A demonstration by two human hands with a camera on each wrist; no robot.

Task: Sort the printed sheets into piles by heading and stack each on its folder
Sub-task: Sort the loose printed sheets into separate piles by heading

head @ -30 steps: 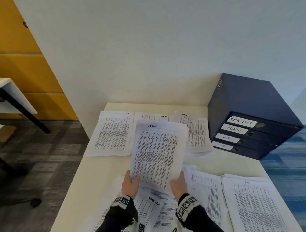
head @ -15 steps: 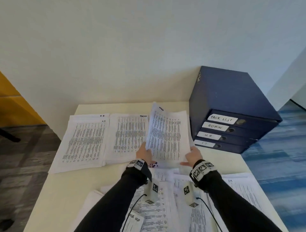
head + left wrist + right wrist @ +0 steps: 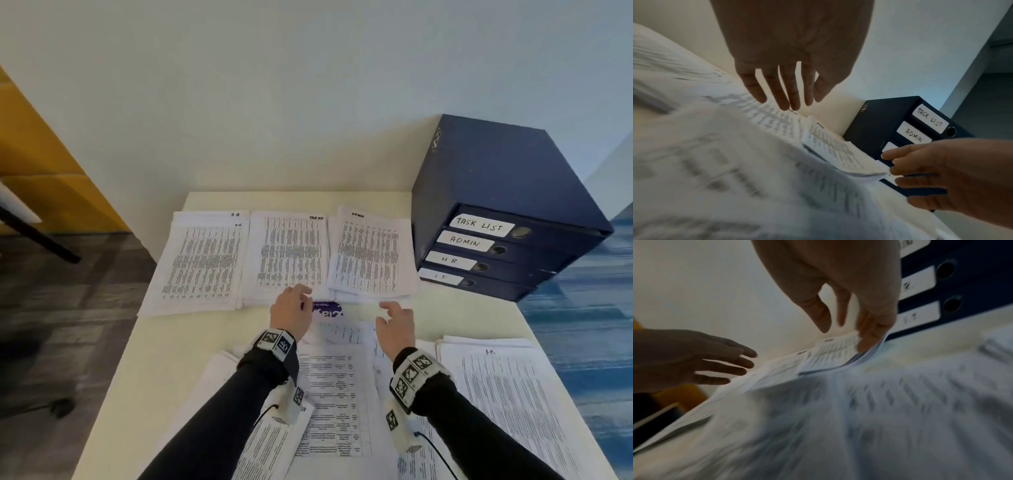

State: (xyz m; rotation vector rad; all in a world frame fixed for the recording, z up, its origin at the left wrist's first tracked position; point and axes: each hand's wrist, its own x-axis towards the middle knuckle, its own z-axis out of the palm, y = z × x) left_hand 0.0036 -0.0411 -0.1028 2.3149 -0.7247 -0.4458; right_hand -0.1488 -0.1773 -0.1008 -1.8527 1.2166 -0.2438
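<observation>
The cream tabletop point(image 3: 164, 359) carries a dark blue stack of folders point(image 3: 507, 212) (labelled TASK LIST, ADMIN, HR, IT) at its far right. Along the far edge lie three piles side by side: HR pile point(image 3: 202, 267), TASK LIST pile point(image 3: 291, 257), ADMIN pile point(image 3: 371, 257). Unsorted sheets point(image 3: 332, 394) spread nearest the person. Left hand point(image 3: 291, 313) and right hand point(image 3: 395, 325) hover just short of the piles, fingers point(image 3: 781, 92) loosely spread, grasping nothing.

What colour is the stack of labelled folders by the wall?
Dark navy blue, with white handwritten spine labels; the folders show best in the head view.
</observation>
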